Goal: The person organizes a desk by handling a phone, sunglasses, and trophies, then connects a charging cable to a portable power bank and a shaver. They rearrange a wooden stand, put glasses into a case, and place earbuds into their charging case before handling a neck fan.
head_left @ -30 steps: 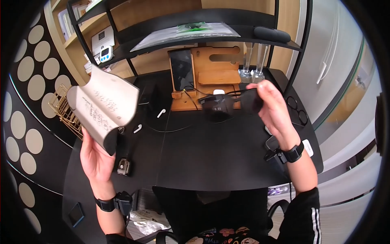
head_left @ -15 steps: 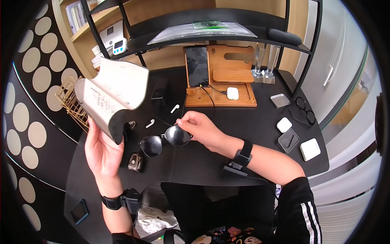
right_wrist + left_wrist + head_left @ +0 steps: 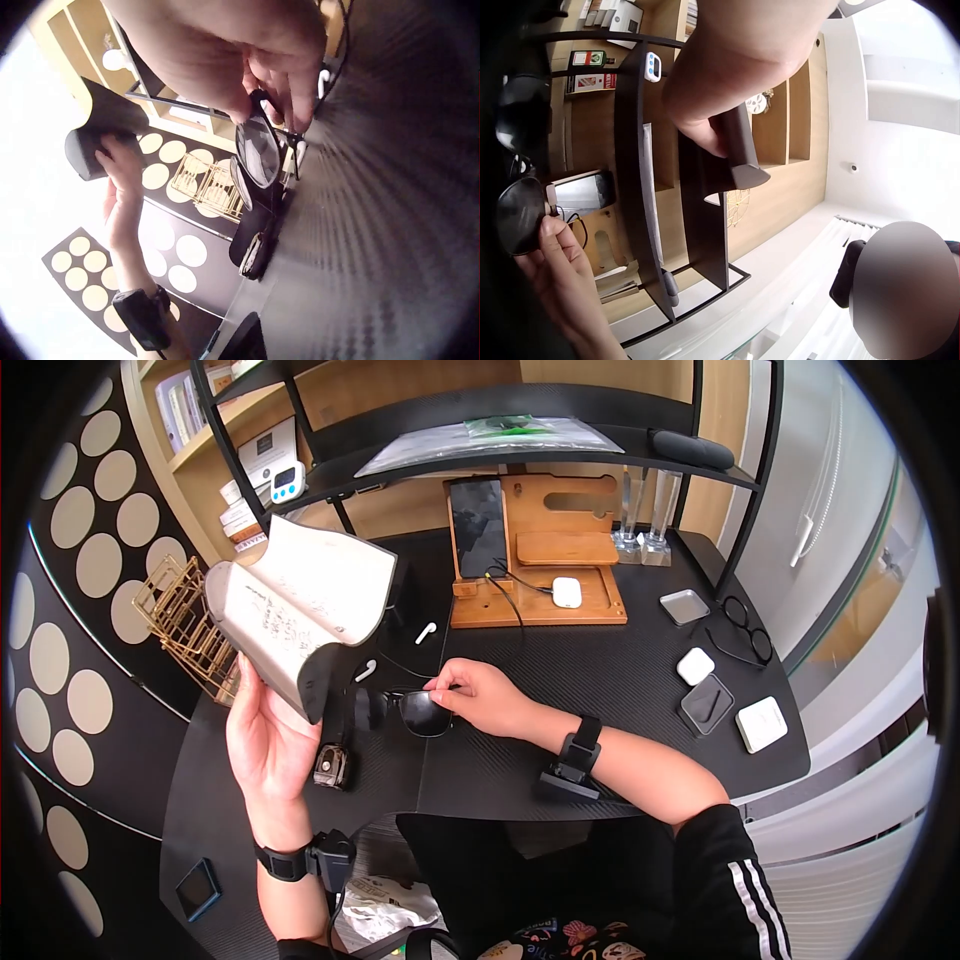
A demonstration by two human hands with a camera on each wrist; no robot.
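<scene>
My left hand (image 3: 270,745) holds up an opened dark-backed case (image 3: 345,575) from underneath, at the left of the desk. Its pale inside is covered in handwriting-like script, and one dark flap curls toward me. The left wrist view shows the case's dark outside (image 3: 739,146). With thumb and fingertips, my right hand (image 3: 485,700) pinches a pair of dark sunglasses (image 3: 427,714) at one end of the frame, low over the desk. In the right wrist view the sunglasses (image 3: 259,154) are tilted. A small dark patterned box (image 3: 332,765) lies between the hands.
Two white earbuds (image 3: 425,633) lie behind the sunglasses. A wooden stand (image 3: 570,547) holds a phone (image 3: 478,525) and a white charging case (image 3: 567,593). Round glasses (image 3: 760,645), a dark tin (image 3: 707,705) and a white box (image 3: 762,725) lie right. A gold wire basket (image 3: 185,625) stands left.
My right hand has carried the sunglasses from the right side leftward and down over the desk. In the last half second they turned a little. The case has shifted slightly right.
</scene>
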